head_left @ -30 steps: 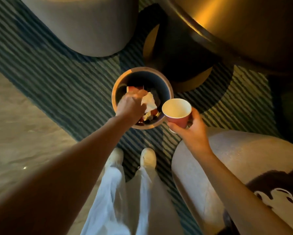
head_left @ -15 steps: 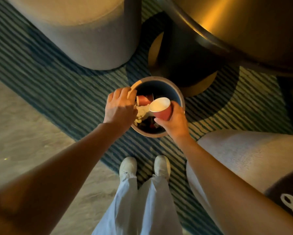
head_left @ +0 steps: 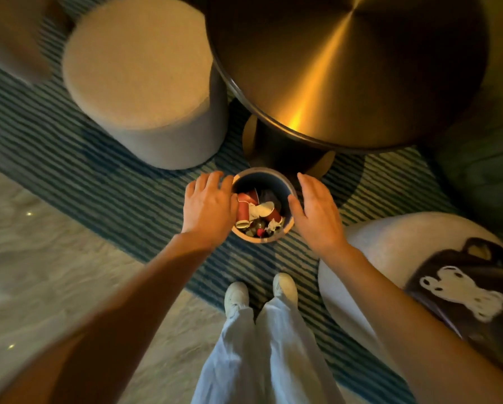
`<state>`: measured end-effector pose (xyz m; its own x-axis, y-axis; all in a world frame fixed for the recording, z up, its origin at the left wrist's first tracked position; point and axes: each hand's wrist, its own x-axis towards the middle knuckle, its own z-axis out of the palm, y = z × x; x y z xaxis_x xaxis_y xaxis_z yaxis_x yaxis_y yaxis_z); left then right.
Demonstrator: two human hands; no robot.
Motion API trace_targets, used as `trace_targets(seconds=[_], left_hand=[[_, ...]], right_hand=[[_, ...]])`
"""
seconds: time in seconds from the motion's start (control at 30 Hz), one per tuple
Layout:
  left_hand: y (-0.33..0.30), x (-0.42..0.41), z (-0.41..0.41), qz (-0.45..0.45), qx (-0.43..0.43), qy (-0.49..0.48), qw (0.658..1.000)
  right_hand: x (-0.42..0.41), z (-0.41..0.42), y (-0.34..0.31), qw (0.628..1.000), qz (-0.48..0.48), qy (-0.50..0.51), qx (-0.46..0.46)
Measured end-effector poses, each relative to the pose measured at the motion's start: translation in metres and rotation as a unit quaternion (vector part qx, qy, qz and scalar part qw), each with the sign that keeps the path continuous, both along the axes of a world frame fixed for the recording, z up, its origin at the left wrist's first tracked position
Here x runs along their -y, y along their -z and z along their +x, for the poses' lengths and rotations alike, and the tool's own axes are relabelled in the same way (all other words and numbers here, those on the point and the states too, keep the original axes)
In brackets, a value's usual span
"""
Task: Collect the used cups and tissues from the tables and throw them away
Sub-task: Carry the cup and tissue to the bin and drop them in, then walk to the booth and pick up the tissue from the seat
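A small round bin (head_left: 276, 175) stands on the striped carpet just in front of my feet. Inside it lie several red paper cups (head_left: 246, 209) and crumpled white tissues (head_left: 273, 225). My left hand (head_left: 208, 204) hovers over the bin's left rim, fingers relaxed and empty. On the other side, my right hand (head_left: 316, 212) hangs flat with straight fingers and holds nothing. Both hands are above the bin, apart from its contents.
A round brass-toned table (head_left: 346, 68) on a pedestal rises right behind the bin. A beige round stool (head_left: 139, 83) stands at back left, a pale seat (head_left: 390, 246) with a dark bag (head_left: 466, 290) at right. Pale hard floor (head_left: 40, 272) lies left.
My right hand let go of the red cup, which now lies in the bin. The tissue from my left hand is in the bin too. Both hands have drawn apart to the rim's sides.
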<state>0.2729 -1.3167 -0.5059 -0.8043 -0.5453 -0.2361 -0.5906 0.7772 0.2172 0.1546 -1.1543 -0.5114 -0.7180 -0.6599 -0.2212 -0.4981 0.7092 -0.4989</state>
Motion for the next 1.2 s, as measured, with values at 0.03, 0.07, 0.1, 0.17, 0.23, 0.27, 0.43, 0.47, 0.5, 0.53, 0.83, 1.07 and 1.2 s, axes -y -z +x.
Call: trace_targets(seconds=[0.03, 0.07, 0.1, 0.17, 0.23, 0.27, 0.43, 0.47, 0.5, 0.53, 0.83, 1.07, 1.2], left_hand=[[-0.015, -0.007, 0.005, 0.003, -0.008, 0.002, 1.000], [-0.030, -0.015, 0.010, 0.002, -0.014, 0.012, 1.000], [-0.045, -0.022, 0.014, -0.003, -0.020, 0.027, 0.999], [-0.073, -0.037, 0.019, -0.015, -0.033, 0.057, 0.998], [-0.092, -0.046, 0.022, -0.024, -0.040, 0.076, 0.996], [-0.104, -0.053, 0.023, -0.030, -0.042, 0.093, 0.994], [-0.146, -0.096, 0.025, -0.056, -0.039, 0.179, 0.981], [-0.152, -0.107, 0.026, -0.057, -0.038, 0.198, 0.978], [-0.157, -0.120, 0.027, -0.057, -0.040, 0.215, 0.974], [-0.162, -0.133, 0.029, -0.057, -0.042, 0.229, 0.971], [-0.195, -0.290, 0.086, -0.034, -0.074, 0.358, 0.930], [-0.235, -0.440, 0.153, -0.030, -0.091, 0.490, 0.867], [-0.255, -0.517, 0.166, -0.025, -0.117, 0.557, 0.822]], right_hand=[[-0.006, 0.010, -0.014, 1.000, 0.001, 0.014, -0.004], [-0.013, 0.019, -0.027, 1.000, 0.000, 0.026, -0.009], [-0.019, 0.028, -0.040, 0.999, 0.000, 0.033, -0.014], [-0.033, 0.046, -0.063, 0.999, 0.002, 0.041, -0.022], [-0.043, 0.056, -0.078, 0.999, 0.000, 0.046, -0.028], [-0.052, 0.062, -0.089, 0.998, -0.008, 0.055, -0.035], [-0.118, 0.089, -0.131, 0.986, -0.043, 0.142, -0.071], [-0.134, 0.094, -0.137, 0.983, -0.042, 0.164, -0.072], [-0.151, 0.101, -0.143, 0.979, -0.038, 0.185, -0.075], [-0.168, 0.107, -0.148, 0.975, -0.034, 0.203, -0.081], [-0.344, 0.219, -0.196, 0.924, -0.011, 0.348, -0.157], [-0.480, 0.349, -0.238, 0.866, 0.041, 0.475, -0.150], [-0.546, 0.390, -0.264, 0.833, 0.043, 0.527, -0.162]])
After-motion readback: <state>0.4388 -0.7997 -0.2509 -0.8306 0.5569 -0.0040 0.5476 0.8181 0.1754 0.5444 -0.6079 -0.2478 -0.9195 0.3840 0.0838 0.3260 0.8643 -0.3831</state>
